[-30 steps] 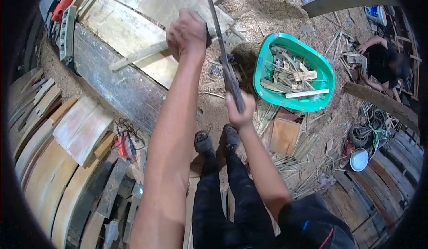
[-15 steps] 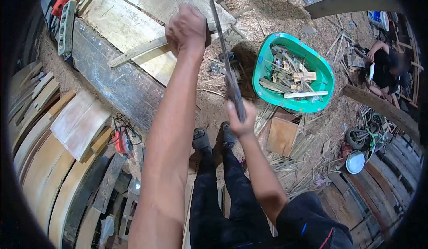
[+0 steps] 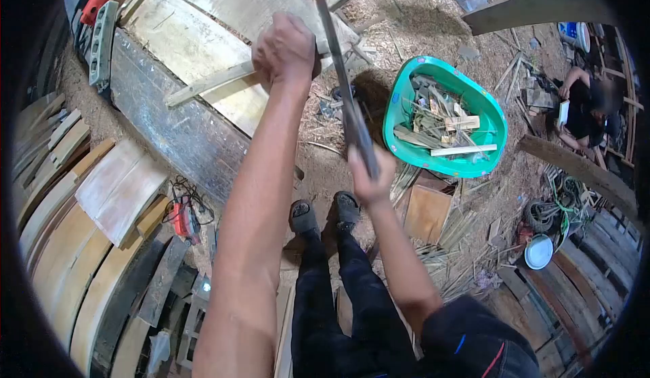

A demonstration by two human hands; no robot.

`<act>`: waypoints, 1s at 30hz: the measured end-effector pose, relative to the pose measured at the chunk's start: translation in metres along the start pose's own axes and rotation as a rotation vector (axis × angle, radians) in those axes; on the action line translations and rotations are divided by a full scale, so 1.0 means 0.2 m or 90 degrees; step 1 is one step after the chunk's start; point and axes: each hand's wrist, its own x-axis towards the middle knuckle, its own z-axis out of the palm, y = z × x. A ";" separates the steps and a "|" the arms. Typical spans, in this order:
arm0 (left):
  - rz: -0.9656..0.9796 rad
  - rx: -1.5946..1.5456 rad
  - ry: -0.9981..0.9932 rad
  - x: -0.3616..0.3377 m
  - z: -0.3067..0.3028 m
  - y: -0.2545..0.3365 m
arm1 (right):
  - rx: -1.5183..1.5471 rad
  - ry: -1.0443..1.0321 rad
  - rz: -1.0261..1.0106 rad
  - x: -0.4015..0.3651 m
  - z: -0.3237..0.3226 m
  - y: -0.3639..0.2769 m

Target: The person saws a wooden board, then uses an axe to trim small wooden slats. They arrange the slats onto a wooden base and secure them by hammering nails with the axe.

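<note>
My left hand [image 3: 286, 48] is closed round a narrow wooden strip [image 3: 210, 84], pressing it across the pale planks of the workbench [image 3: 186, 29]. In my right hand [image 3: 372, 175], blurred by motion, is a handsaw [image 3: 347, 90] seen almost edge-on. Its long blade points away from me and crosses just right of my left fist, at the strip's right end. The fist hides the middle of the strip.
Right of the saw, a green plastic tub [image 3: 443, 165] holds wood offcuts. A red corded power tool [image 3: 181, 219] lies at left beside stacked boards [image 3: 84, 256]. Another person [image 3: 583, 104] sits at far right. Sawdust and scraps cover the floor around my feet.
My right hand and the saw have shifted slightly forward and right. The left hand keeps its grip on the strip in the same place.
</note>
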 end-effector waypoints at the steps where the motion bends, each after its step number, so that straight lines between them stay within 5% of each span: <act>1: -0.004 0.005 0.006 -0.01 0.00 -0.02 | 0.024 -0.010 0.070 0.14 0.06 -0.02; 6: -0.015 -0.001 -0.014 0.00 -0.02 0.01 | -0.039 -0.001 -0.073 -0.22 -0.03 0.11; 11: 0.015 0.004 0.023 0.01 0.00 0.00 | 0.014 -0.031 0.028 0.13 0.03 0.03; 16: 0.016 0.000 0.022 0.00 0.01 -0.01 | -0.042 -0.007 -0.032 -0.26 -0.05 0.11; 19: 0.018 -0.012 0.039 -0.02 0.02 -0.01 | -0.005 -0.007 -0.083 -0.10 -0.02 0.07; 23: 0.001 0.001 0.014 -0.02 0.00 -0.01 | 0.056 -0.008 0.022 0.19 0.14 0.06; 29: 0.000 0.015 0.013 0.00 -0.01 0.01 | -0.050 -0.002 -0.132 -0.12 -0.01 0.07; 30: 0.003 0.017 0.002 -0.01 -0.01 0.01 | -0.012 -0.011 -0.039 -0.04 0.02 0.01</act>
